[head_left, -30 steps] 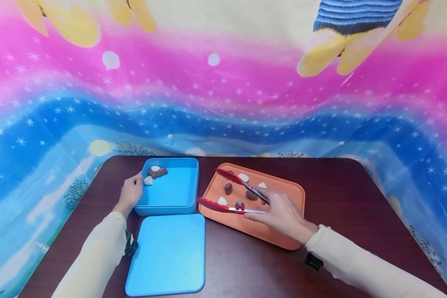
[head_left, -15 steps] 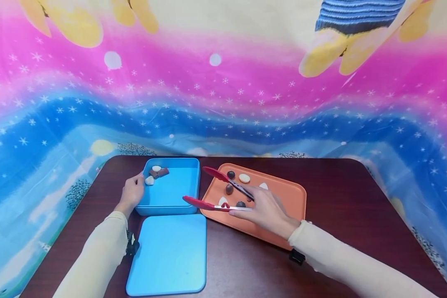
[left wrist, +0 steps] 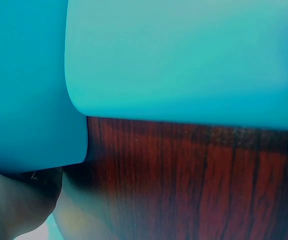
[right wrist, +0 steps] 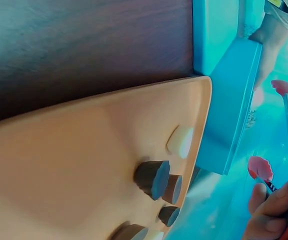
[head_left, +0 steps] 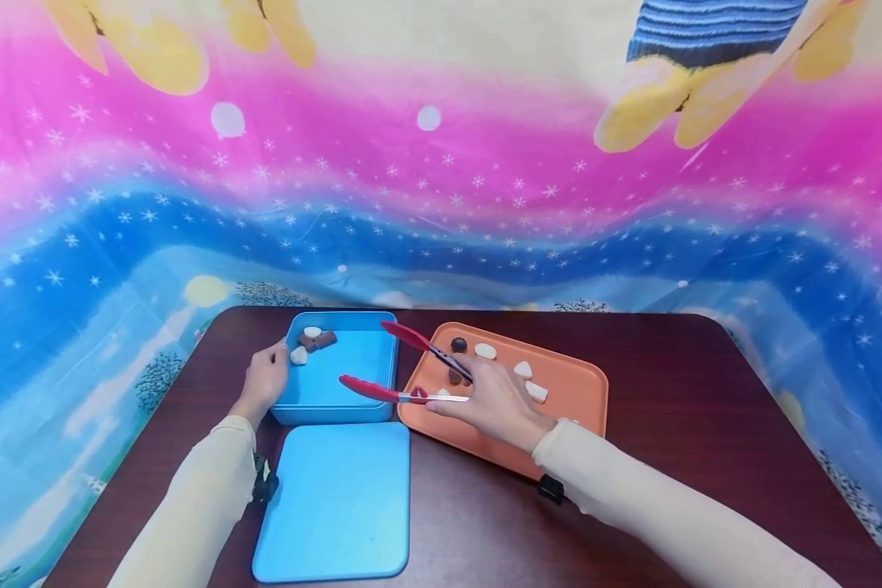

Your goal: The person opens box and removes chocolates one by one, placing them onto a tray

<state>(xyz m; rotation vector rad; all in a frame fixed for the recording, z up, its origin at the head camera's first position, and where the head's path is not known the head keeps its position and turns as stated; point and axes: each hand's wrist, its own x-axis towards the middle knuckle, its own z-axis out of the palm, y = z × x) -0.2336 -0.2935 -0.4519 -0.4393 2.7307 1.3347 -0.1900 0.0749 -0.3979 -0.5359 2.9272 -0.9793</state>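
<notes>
The right hand (head_left: 488, 402) grips the tongs (head_left: 371, 389), their parted tips left of it, over the box (head_left: 331, 416); the left hand (head_left: 267, 377) holds the box's left side.

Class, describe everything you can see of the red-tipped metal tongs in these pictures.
The red-and-silver tongs have two slender, metal-looking arms, each ending in a red tip with a scalloped edge. A small red piece shows at the nearer arm. They are spread open, nothing between the tips. The person's right hand grips them; in the head view it hides their rear end. There, the nearer tip overlaps the square blue box.
</notes>
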